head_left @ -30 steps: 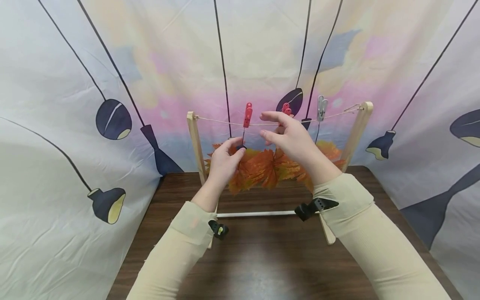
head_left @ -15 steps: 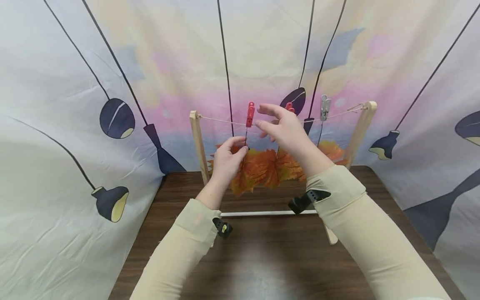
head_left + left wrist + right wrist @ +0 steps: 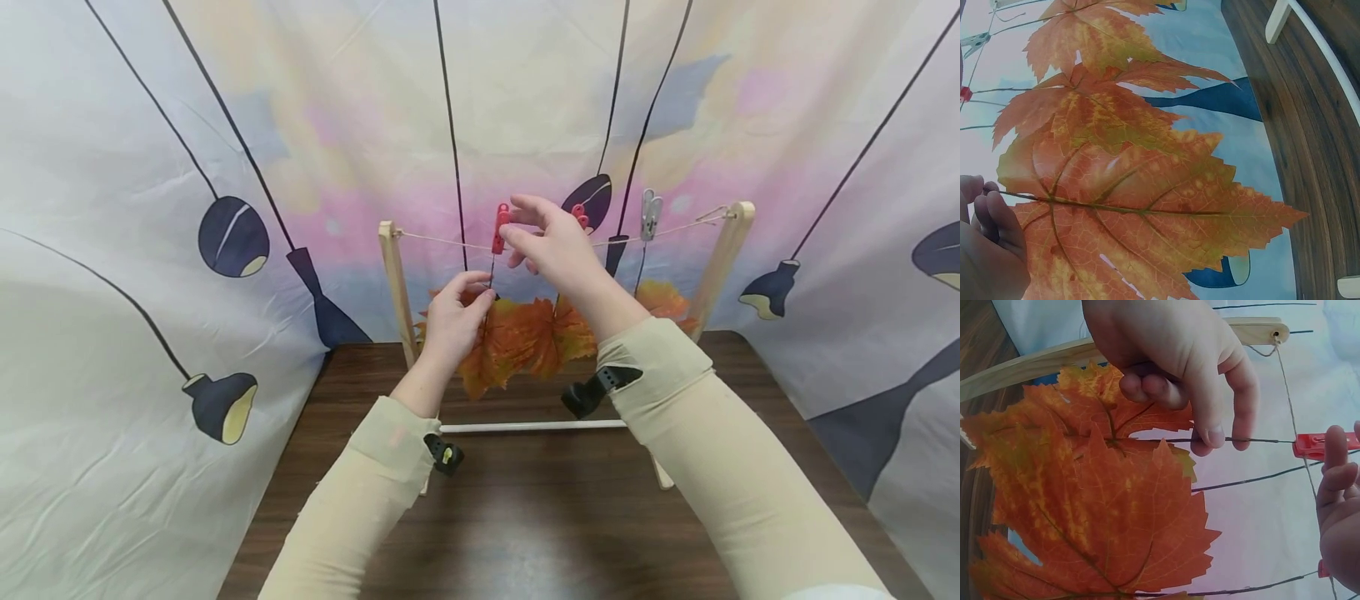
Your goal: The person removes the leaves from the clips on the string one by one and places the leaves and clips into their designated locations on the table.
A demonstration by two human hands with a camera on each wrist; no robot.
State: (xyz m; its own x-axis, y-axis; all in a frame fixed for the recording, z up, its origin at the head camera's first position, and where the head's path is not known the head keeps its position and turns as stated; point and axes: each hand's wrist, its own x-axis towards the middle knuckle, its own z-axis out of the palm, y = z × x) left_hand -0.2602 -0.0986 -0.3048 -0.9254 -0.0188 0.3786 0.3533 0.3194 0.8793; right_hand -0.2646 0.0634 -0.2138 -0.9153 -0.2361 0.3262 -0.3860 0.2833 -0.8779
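Note:
Between thumb and fingertips my left hand (image 3: 453,321) pinches the dark stem (image 3: 1019,195) of an orange artificial maple leaf (image 3: 1135,219), just below a red clothespin (image 3: 501,213). That clothespin sits upright on a string (image 3: 442,242), with the stem's upper end at its jaws. My right hand (image 3: 558,250) is beside it, thumb overlapping its edge in the head view and fingers loosely bent; in the right wrist view a finger crosses in front of the red clothespin (image 3: 1308,445). Whether it presses the clothespin is unclear. Several maple leaves overlap along the string.
A second red clothespin (image 3: 580,215) and a grey clothespin (image 3: 649,217) are further right on the string. Wooden posts (image 3: 397,283) carry the string at both ends, joined low by a white bar (image 3: 532,427). A printed curtain (image 3: 337,108) hangs behind the dark wooden table (image 3: 517,517).
My right hand has moved left and slightly up, up to the left red clothespin. My left hand keeps its pinch on the leaf stem. The view has shifted slightly.

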